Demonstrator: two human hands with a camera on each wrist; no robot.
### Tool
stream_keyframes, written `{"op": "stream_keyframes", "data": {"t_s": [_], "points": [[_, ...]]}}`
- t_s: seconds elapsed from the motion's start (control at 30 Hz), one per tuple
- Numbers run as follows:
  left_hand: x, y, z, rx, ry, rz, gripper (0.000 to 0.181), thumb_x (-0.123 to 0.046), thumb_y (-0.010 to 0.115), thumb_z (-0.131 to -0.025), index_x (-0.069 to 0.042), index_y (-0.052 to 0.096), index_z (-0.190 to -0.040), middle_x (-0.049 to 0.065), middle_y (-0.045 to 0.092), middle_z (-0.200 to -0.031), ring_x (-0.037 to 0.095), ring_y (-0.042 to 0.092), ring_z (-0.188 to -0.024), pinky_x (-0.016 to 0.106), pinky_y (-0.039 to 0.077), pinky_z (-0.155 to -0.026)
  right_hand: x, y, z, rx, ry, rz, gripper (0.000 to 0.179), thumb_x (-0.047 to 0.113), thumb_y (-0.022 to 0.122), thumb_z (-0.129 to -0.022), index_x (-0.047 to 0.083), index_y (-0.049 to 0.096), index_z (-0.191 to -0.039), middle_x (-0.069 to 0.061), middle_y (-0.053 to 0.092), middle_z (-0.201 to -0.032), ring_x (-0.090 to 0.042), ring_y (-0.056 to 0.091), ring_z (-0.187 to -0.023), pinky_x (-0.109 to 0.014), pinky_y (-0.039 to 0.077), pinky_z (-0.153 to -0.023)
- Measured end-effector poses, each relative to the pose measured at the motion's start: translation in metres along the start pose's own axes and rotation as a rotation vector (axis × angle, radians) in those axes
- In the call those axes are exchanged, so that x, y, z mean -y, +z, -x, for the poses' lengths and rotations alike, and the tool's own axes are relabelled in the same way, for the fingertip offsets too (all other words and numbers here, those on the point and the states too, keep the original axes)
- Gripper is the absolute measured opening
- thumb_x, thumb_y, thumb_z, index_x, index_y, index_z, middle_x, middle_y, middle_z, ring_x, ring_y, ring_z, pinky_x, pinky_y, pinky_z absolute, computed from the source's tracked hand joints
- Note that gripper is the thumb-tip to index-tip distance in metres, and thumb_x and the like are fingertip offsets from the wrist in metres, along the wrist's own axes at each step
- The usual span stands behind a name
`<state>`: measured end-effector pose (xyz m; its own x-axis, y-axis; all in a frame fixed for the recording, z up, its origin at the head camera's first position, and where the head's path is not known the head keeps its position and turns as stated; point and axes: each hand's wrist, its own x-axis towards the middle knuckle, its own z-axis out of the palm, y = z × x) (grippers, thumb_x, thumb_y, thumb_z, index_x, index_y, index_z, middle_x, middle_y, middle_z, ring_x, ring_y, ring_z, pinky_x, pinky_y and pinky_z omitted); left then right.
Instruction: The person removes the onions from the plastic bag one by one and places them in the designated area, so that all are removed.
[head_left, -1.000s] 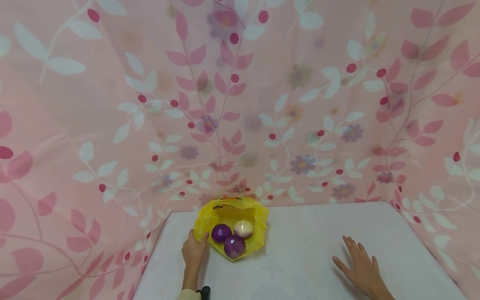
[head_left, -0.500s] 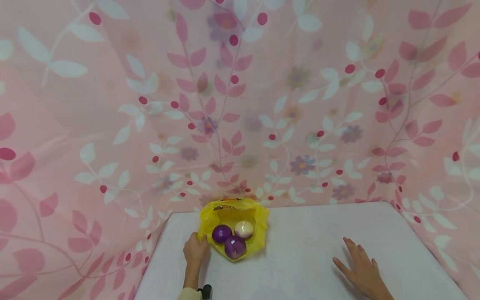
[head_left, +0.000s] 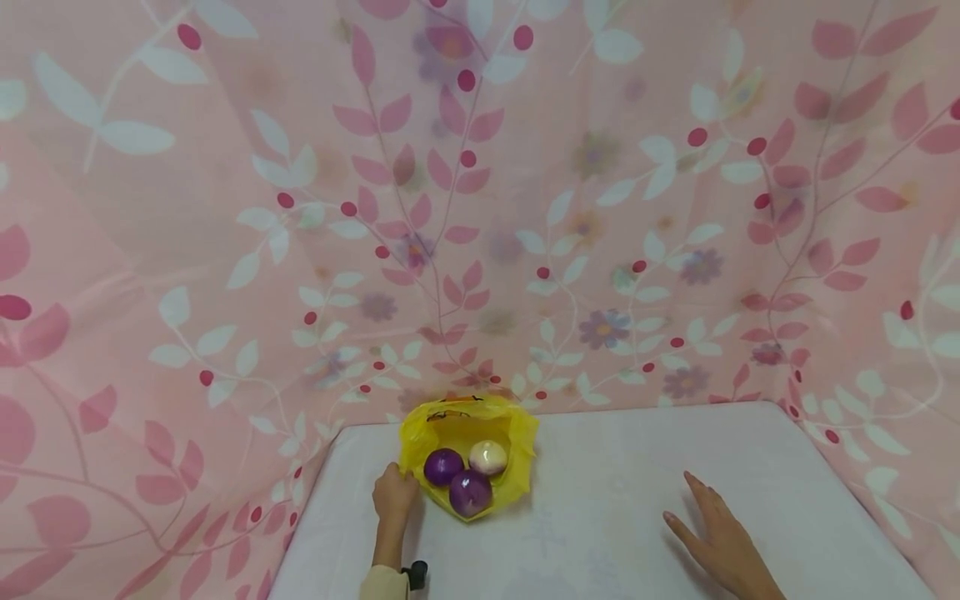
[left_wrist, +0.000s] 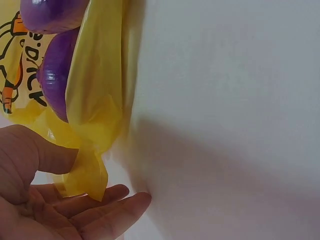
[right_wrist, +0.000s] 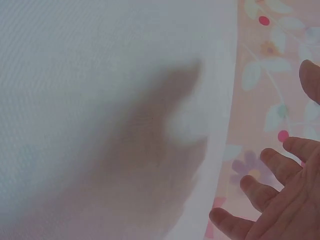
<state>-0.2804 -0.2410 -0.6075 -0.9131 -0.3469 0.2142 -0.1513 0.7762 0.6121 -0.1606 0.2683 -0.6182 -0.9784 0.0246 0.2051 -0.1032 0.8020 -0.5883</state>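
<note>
A yellow plastic bag [head_left: 521, 467] lies on the table with its mouth facing me. Inside sit two shiny purple, onion-like vegetables, one at the left [head_left: 443, 467] and one in front [head_left: 471, 493], plus a pale round one [head_left: 488, 457] with a purple tinge. My left hand [head_left: 394, 493] is at the bag's left edge. In the left wrist view, a loose corner of the bag [left_wrist: 87, 175] is between thumb and fingers, pinched. My right hand [head_left: 720, 542] hovers at the right side with fingers spread, holding nothing; its shadow falls on the cloth in the right wrist view.
A white cloth covers the table [head_left: 600, 517]. Pink floral fabric [head_left: 480, 208] hangs behind and at both sides, meeting the table's back edge just behind the bag. A dark device [head_left: 416, 575] is strapped at my left wrist.
My left fingers have closed in on the bag's left edge, drawing it in slightly, and that hand has shifted a little right. The vegetables stay put; the right hand has barely moved.
</note>
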Motion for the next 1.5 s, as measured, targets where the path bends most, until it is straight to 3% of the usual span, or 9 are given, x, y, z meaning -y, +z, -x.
{"op": "stream_keyframes", "data": {"t_s": [0.37, 0.5, 0.63, 0.77, 1.03, 1.37, 1.5], "points": [[-0.003, -0.001, -0.002, 0.051, -0.023, -0.012, 0.013, -0.006, 0.055, -0.087, 0.007, 0.052, -0.085, 0.017, 0.053, -0.069, 0.03, 0.051, -0.061, 0.043, 0.039, -0.055, 0.004, -0.005, -0.004, 0.054, 0.027, -0.059, 0.09, 0.049, 0.065, -0.091, 0.005, 0.021, -0.155, -0.032, 0.032, -0.149, -0.054, 0.033, -0.132, -0.07, 0.028, -0.097], [-0.004, 0.0, -0.003, 0.046, -0.027, -0.016, 0.013, -0.006, 0.055, -0.086, 0.006, 0.052, -0.085, 0.017, 0.053, -0.069, 0.031, 0.051, -0.061, 0.044, 0.039, -0.055, 0.006, -0.004, -0.007, 0.033, 0.043, -0.065, 0.088, 0.05, 0.066, -0.09, 0.003, 0.027, -0.153, -0.029, 0.045, -0.141, -0.049, 0.046, -0.125, -0.068, 0.036, -0.093], [-0.007, 0.001, -0.005, 0.05, -0.021, -0.016, 0.014, -0.006, 0.055, -0.086, 0.007, 0.052, -0.086, 0.019, 0.054, -0.07, 0.033, 0.053, -0.062, 0.046, 0.041, -0.056, 0.012, -0.004, -0.011, -0.013, 0.078, -0.081, 0.081, 0.053, 0.066, -0.089, 0.004, 0.038, -0.148, -0.019, 0.062, -0.123, -0.036, 0.062, -0.105, -0.057, 0.049, -0.082], [-0.008, 0.001, -0.006, 0.074, -0.023, -0.02, 0.016, -0.006, 0.055, -0.086, 0.009, 0.052, -0.089, 0.019, 0.055, -0.071, 0.033, 0.054, -0.063, 0.045, 0.042, -0.056, 0.019, -0.001, -0.013, -0.08, 0.098, -0.115, 0.076, 0.056, 0.067, -0.087, 0.01, 0.047, -0.144, -0.007, 0.065, -0.114, -0.022, 0.065, -0.094, -0.038, 0.051, -0.072], [-0.008, -0.001, 0.0, 0.112, -0.037, -0.033, 0.017, -0.005, 0.055, -0.087, 0.011, 0.052, -0.093, 0.02, 0.055, -0.074, 0.032, 0.054, -0.065, 0.045, 0.043, -0.059, 0.034, 0.018, -0.013, -0.183, 0.008, -0.221, 0.06, 0.044, 0.078, -0.082, 0.017, 0.06, -0.132, 0.0, 0.066, -0.098, -0.006, 0.061, -0.074, -0.026, 0.05, -0.063], [-0.005, -0.002, -0.001, 0.109, -0.06, 0.006, 0.015, -0.005, 0.054, -0.087, 0.009, 0.052, -0.093, 0.016, 0.052, -0.072, 0.028, 0.049, -0.063, 0.04, 0.04, -0.057, 0.047, 0.028, -0.021, -0.177, -0.055, -0.277, 0.056, 0.038, 0.081, -0.08, 0.02, 0.061, -0.129, 0.002, 0.065, -0.095, -0.005, 0.062, -0.072, -0.025, 0.049, -0.061], [-0.004, -0.001, -0.001, 0.113, -0.053, 0.004, 0.015, -0.005, 0.054, -0.088, 0.009, 0.052, -0.093, 0.016, 0.053, -0.072, 0.029, 0.05, -0.063, 0.04, 0.04, -0.056, 0.054, 0.033, -0.021, -0.165, -0.045, -0.285, 0.055, 0.04, 0.08, -0.081, 0.02, 0.062, -0.128, 0.004, 0.065, -0.095, -0.005, 0.062, -0.073, -0.025, 0.05, -0.062]]}}
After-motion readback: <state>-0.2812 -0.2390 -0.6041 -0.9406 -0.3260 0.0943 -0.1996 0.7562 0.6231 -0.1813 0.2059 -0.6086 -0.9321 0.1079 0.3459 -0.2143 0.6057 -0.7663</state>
